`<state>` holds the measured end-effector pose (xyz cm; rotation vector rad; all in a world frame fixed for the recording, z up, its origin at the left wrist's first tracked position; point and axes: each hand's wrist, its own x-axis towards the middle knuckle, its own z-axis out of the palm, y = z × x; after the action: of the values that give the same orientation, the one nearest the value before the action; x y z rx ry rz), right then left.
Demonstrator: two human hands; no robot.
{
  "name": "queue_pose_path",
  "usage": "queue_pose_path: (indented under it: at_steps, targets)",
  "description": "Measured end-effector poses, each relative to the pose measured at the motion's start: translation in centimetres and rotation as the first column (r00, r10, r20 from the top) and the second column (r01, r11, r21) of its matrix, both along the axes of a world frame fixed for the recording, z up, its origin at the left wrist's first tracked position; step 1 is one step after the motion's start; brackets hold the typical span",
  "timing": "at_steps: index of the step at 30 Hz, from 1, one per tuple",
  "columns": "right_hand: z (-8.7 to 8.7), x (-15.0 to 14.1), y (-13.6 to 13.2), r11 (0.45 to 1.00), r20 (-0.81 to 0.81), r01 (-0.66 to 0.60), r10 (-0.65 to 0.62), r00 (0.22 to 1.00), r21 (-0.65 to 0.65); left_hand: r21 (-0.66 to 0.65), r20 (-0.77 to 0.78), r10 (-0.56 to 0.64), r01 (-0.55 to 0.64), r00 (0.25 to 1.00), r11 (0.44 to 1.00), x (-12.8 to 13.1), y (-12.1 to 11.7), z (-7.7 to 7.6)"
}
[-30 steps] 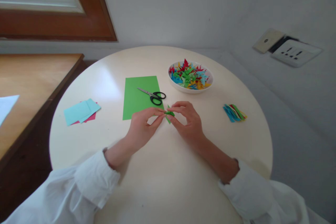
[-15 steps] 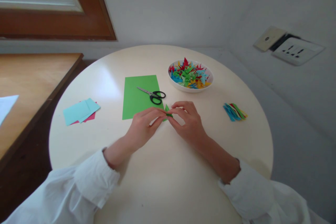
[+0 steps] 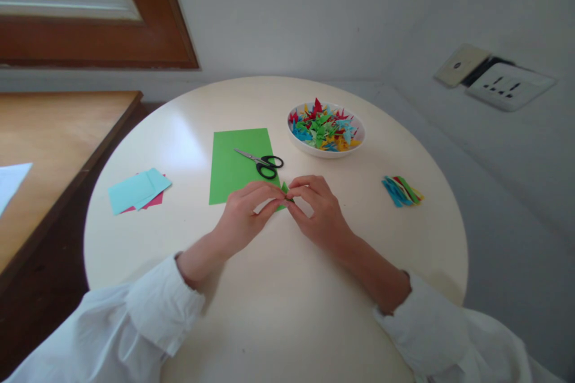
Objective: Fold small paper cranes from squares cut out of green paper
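A small folded piece of green paper (image 3: 284, 187) is pinched between my two hands over the middle of the table; most of it is hidden by the fingers. My left hand (image 3: 247, 209) grips its left side between thumb and fingertips. From the other side my right hand (image 3: 320, 209) pinches it, fingertips close to the left ones. Just beyond the left hand lies a green sheet of paper (image 3: 229, 167). Scissors (image 3: 257, 160) with black handles rest on that sheet, their handles reaching past its right edge.
A white bowl (image 3: 323, 154) of colourful folded paper cranes (image 3: 321, 128) stands at the back right. Light blue and red paper pieces (image 3: 135, 191) lie on the left of the round table (image 3: 269, 323). A small stack of coloured folded papers (image 3: 402, 191) sits at right.
My right hand has shifted slightly left, nearer the left fingertips. Less of the green paper now shows between the fingers.
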<state>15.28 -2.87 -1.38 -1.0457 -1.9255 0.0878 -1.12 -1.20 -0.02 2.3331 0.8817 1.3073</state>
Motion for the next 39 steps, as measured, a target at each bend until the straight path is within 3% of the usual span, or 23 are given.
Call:
queue_pose_path:
  at_steps: [18, 24, 32, 39]
  targets:
    - [0.14, -0.04, -0.10, 1.000, -0.031, 0.009, -0.010, 0.999, -0.024, -0.068, -0.005, 0.076, -0.076, 0.997, 0.995, -0.01, -0.09, -0.01]
    - [0.14, 0.00, -0.08, 1.000, -0.028, 0.012, -0.012, 1.000, -0.013, -0.066, 0.022, 0.080, -0.079, 0.997, 0.995, -0.03, -0.08, 0.02]
    - [-0.09, 0.05, -0.05, 0.999, -0.059, -0.012, 0.009, 0.998, -0.053, -0.182, 0.005, 0.072, -0.070, 0.997, 0.981, -0.07, 0.02, 0.22]
    - [-0.06, 0.03, -0.11, 0.999, -0.052, -0.008, 0.005, 0.999, -0.040, -0.156, 0.020, 0.043, -0.039, 0.999, 0.987, -0.12, 0.11, 0.19]
